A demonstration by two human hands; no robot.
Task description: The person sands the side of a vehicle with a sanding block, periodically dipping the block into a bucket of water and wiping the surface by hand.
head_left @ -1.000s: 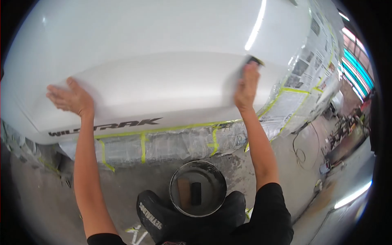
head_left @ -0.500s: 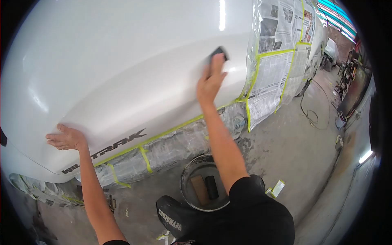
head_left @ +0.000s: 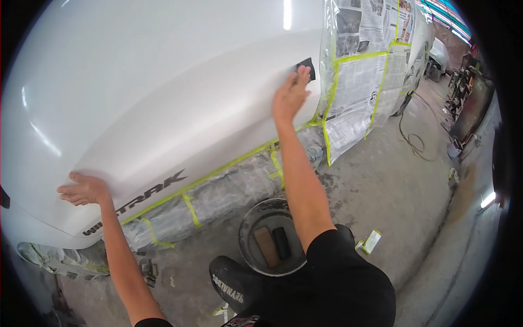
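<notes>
The white car panel [head_left: 180, 92] fills the upper left, with dark "WILDTRAK" lettering [head_left: 139, 201] along its lower edge. My left hand [head_left: 84, 189] rests on the panel above the start of that lettering, fingers stretched out, holding nothing. Farther right, my right hand [head_left: 290, 98] holds a black piece of sandpaper [head_left: 311, 68] against the panel near its right edge. The fingers cover part of the sandpaper, and its pointed corner sticks out past them.
Newspaper and plastic masking [head_left: 357, 82] with yellow tape adjoins the panel on the right. Wrapped plastic [head_left: 223, 196] runs below it. A round tub [head_left: 250, 253] between my legs holds a brown block [head_left: 266, 246] and a black block [head_left: 281, 243]. A hose [head_left: 417, 144] lies on the floor.
My right hand has slid a little to the right with the sandpaper, closer to the masked edge. My left hand stays about where it was on the panel. The view has shifted slightly.
</notes>
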